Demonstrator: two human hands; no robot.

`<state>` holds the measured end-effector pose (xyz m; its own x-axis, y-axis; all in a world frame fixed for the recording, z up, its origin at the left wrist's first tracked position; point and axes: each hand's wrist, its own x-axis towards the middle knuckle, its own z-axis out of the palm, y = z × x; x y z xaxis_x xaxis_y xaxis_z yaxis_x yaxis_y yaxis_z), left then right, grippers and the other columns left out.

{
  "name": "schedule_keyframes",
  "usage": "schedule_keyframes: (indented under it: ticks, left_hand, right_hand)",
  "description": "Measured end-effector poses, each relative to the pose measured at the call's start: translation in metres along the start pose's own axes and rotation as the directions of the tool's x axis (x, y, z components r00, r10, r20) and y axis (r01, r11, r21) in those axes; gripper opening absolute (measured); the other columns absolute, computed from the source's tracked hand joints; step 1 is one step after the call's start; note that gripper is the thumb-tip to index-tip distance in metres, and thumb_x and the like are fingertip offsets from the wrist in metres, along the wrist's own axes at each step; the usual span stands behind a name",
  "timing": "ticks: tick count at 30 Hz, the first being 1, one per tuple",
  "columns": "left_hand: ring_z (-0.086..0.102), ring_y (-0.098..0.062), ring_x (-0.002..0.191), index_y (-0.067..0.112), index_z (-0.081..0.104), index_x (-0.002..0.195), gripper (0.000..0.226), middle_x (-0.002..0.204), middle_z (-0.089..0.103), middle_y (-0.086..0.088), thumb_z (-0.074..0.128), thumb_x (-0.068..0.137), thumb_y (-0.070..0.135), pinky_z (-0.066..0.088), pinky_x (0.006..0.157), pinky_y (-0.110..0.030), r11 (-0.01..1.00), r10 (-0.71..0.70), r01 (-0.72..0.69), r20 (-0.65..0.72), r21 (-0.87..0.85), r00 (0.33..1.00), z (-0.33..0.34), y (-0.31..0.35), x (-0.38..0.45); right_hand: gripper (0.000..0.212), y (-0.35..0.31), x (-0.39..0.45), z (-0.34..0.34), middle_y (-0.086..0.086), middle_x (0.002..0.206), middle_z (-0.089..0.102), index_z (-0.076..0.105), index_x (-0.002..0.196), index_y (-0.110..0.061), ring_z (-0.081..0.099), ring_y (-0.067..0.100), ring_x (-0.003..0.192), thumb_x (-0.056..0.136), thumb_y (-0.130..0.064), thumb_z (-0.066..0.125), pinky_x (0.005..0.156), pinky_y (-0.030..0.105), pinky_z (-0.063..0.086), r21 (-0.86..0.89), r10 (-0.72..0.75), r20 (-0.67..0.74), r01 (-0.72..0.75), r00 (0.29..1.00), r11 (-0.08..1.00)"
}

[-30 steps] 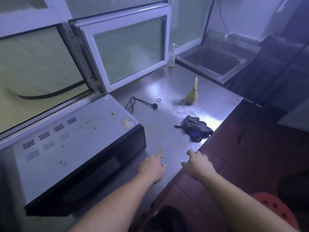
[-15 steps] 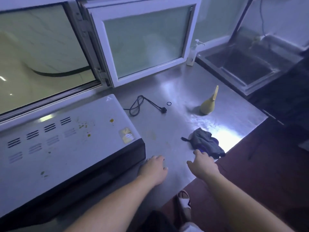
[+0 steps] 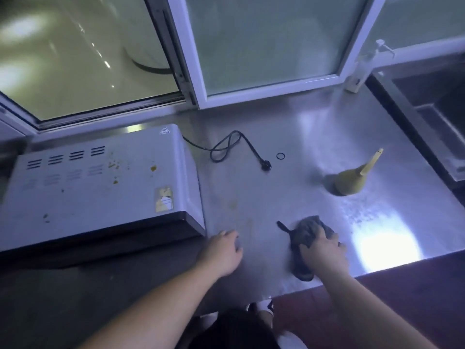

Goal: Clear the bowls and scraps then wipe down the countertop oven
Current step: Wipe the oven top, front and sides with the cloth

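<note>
Right hand (image 3: 324, 250) clutching grey cloth (image 3: 305, 235) near counter (image 3: 276, 117) front edge; left hand (image 3: 221, 250) released, flat; bunch cloth firmly before wiping stained oven (image 3: 95, 182) top.

The right hand (image 3: 323, 250) lies on a dark grey cloth (image 3: 305, 233) on the steel worktop (image 3: 251, 197), fingers curled into it. The left hand (image 3: 221, 250) rests on the worktop just beside the stained countertop oven (image 3: 95, 182), whose unplugged cord (image 3: 226, 147) lies behind, near a yellow funnel (image 3: 352, 180).
</note>
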<state>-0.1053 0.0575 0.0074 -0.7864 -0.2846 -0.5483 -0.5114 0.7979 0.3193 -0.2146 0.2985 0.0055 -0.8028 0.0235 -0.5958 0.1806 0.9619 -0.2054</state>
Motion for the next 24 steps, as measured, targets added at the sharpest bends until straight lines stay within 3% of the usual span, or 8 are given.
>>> schedule_keyframes:
  ticks: [4,8,14,24]
  left_hand:
    - [0.055,-0.023,0.124,0.030,0.051,0.138,0.045,0.139,0.054,0.003,0.047,0.095,0.042,0.049,0.099,-0.038,0.998,-0.057,0.057,-0.009,0.001,0.998,0.010,0.006,-0.002]
    - [0.055,-0.022,0.122,0.033,0.049,0.136,0.042,0.138,0.052,0.007,0.047,0.095,0.043,0.050,0.094,-0.039,0.993,-0.120,0.120,-0.001,-0.015,0.993,0.019,0.006,-0.006]
    - [0.055,-0.022,0.121,0.035,0.050,0.132,0.039,0.134,0.054,0.008,0.048,0.094,0.044,0.051,0.095,-0.039,0.984,-0.173,0.172,-0.014,-0.039,0.985,0.031,0.002,-0.011]
    - [0.060,-0.024,0.112,0.030,0.056,0.125,0.033,0.125,0.061,0.006,0.048,0.094,0.039,0.052,0.092,-0.040,0.971,-0.209,0.191,-0.129,-0.142,0.969,0.038,-0.025,-0.020]
  right_hand:
    - [0.079,0.021,0.026,0.006,0.007,0.159,0.023,0.014,0.155,-0.048,0.034,0.042,0.134,0.088,-0.052,0.056,0.102,0.054,0.046,-0.015,-0.065,0.075,0.066,0.995,0.998]
    - [0.082,0.025,0.034,0.026,0.008,0.160,0.021,0.011,0.157,-0.042,0.035,0.041,0.134,0.089,-0.054,0.055,0.100,0.056,0.047,-0.090,-0.071,0.112,0.081,0.991,0.993]
    - [0.071,0.017,0.042,0.036,0.009,0.155,0.025,0.018,0.157,-0.034,0.031,0.038,0.133,0.093,-0.015,0.042,0.102,0.053,0.045,-0.190,-0.165,0.093,0.180,0.982,0.965]
    - [0.069,-0.120,0.104,0.027,0.010,0.157,0.028,0.019,0.158,-0.034,0.030,0.039,0.138,0.096,-0.018,0.044,0.112,0.052,0.034,-0.273,-0.441,0.106,0.453,0.891,0.849]
